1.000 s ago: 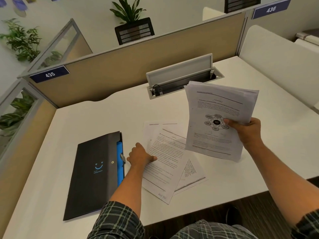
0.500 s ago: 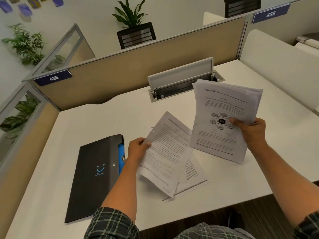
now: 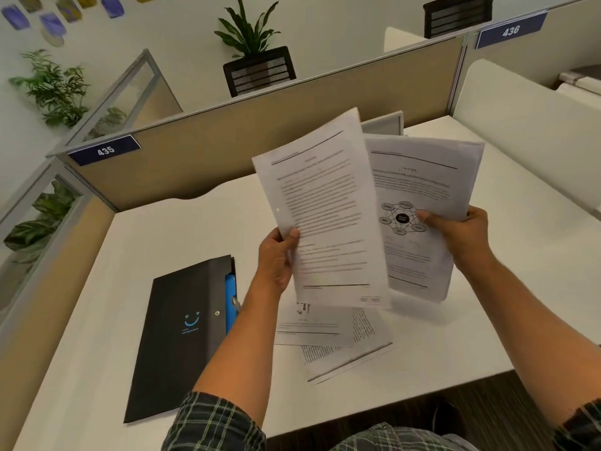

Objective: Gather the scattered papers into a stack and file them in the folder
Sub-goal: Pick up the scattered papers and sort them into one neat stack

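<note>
- Holding a single printed sheet (image 3: 325, 216) above the white desk (image 3: 169, 242), your left hand (image 3: 276, 258) pinches its left edge — thumb on the printed face, fingers behind it.
- Your right hand (image 3: 461, 236) grasps a stack of papers (image 3: 422, 190) by its right edge, thumb pressed just beside the black-and-white diagram (image 3: 402, 218) on the top page; the stack is raised off the desk and tilted toward you.
- The single sheet overlaps the left margin of the stack, lying in front of it.
- Two loose pages (image 3: 335, 343) lie flat on the desk below the held sheet, one crossing the other at an angle, near the front edge of the desk.
- The black folder (image 3: 182, 336) lies closed on the desk to the left of your left forearm — well apart from the held papers — with a blue smile mark on its cover and a blue inner edge (image 3: 230, 297) showing along its right side.
- A beige partition (image 3: 227, 148) with number plate 435 (image 3: 104, 150) stands behind the desk; potted plants (image 3: 247, 34) show beyond it.
</note>
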Demonstrator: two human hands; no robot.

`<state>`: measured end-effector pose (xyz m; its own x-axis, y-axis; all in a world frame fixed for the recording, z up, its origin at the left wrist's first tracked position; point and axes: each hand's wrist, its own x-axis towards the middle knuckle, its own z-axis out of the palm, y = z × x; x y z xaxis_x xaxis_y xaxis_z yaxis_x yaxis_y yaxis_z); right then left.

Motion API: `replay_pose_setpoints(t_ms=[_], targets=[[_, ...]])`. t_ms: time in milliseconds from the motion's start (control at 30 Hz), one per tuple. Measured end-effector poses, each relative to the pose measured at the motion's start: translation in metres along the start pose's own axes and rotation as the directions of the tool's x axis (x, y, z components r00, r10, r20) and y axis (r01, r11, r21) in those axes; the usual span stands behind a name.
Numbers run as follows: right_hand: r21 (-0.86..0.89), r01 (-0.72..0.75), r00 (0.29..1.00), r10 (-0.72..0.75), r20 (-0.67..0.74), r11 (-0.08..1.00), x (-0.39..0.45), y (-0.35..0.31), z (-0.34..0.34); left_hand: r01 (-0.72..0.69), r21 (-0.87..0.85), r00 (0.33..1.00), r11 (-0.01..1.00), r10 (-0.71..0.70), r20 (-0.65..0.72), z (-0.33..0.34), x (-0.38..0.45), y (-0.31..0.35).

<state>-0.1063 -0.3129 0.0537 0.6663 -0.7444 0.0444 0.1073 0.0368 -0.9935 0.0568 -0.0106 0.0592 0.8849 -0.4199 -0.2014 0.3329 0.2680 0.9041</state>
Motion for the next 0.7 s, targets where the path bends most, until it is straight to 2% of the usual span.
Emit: replay_pose_setpoints(t_ms=[100,200,367,433,500,567,633,700], targets=[[0.05,-0.011,0.995,0.006,0.101,0.999,-0.003,-0.004,0.013,-0.063,0.172,0.998,0.983,0.063,0.003,0.026,-0.001,-0.006],[0.018,-0.057,0.985,0.053,0.166,0.998,-0.01,-0.002,0.025,-0.077,0.347,0.995,0.935,0.093,-0.029,0.042,-0.003,-0.016],[-0.065,-0.113,0.967,0.124,0.225,0.992,-0.015,0.002,0.031,0.042,0.267,0.996,0.963,-0.018,-0.091,0.044,-0.005,-0.035],[-0.061,-0.106,0.96,0.118,0.255,0.993,-0.017,-0.001,0.031,0.101,0.249,0.995,0.963,-0.092,-0.047,0.04,-0.006,-0.035],[-0.046,-0.108,0.952,0.117,0.282,0.993,-0.02,-0.006,0.031,0.1,0.305,0.99,0.947,-0.126,0.067,0.039,-0.006,-0.033],[-0.061,-0.075,0.934,0.092,0.346,0.995,-0.02,-0.009,0.031,0.065,0.351,0.986,0.934,-0.114,0.119,0.04,-0.008,-0.033],[-0.073,-0.049,0.907,0.075,0.414,0.996,-0.018,-0.01,0.031,0.048,0.345,0.994,0.937,-0.079,0.075,0.043,-0.01,-0.033],[0.008,-0.105,0.863,0.087,0.497,0.994,-0.018,-0.011,0.028,0.03,0.337,0.998,0.941,-0.045,0.037,0.046,-0.01,-0.032]])
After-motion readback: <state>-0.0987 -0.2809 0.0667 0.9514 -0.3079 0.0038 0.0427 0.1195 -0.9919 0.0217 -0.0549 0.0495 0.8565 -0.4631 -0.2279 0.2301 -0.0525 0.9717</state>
